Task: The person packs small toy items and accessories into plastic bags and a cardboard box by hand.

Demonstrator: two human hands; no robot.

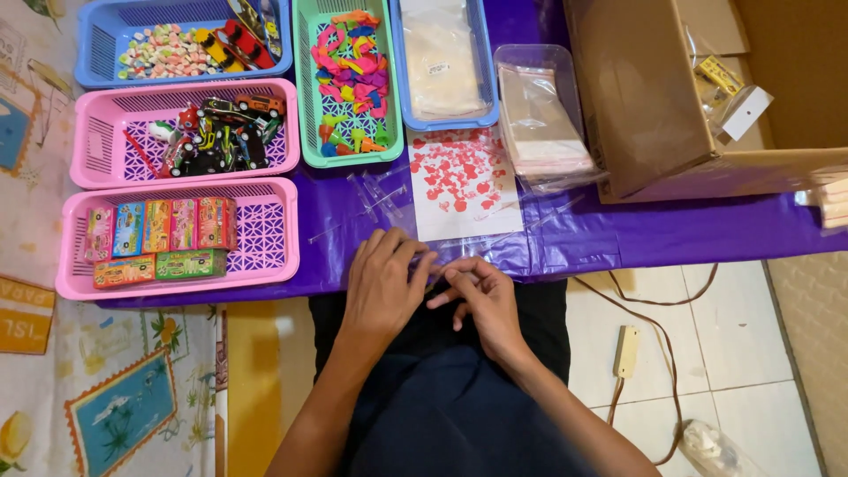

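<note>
Both hands, left hand and right hand, pinch a clear bag.

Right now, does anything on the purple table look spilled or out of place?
A few clear plastic sticks lie scattered loose on the purple table cover beside the heart-printed bag, outside any basket. Nothing else stands out.

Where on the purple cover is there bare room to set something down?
Bare purple cover lies in front of the cardboard box, right of the heart-print bag. The left side is crowded with baskets; clear sticks litter the strip above both hands.
</note>
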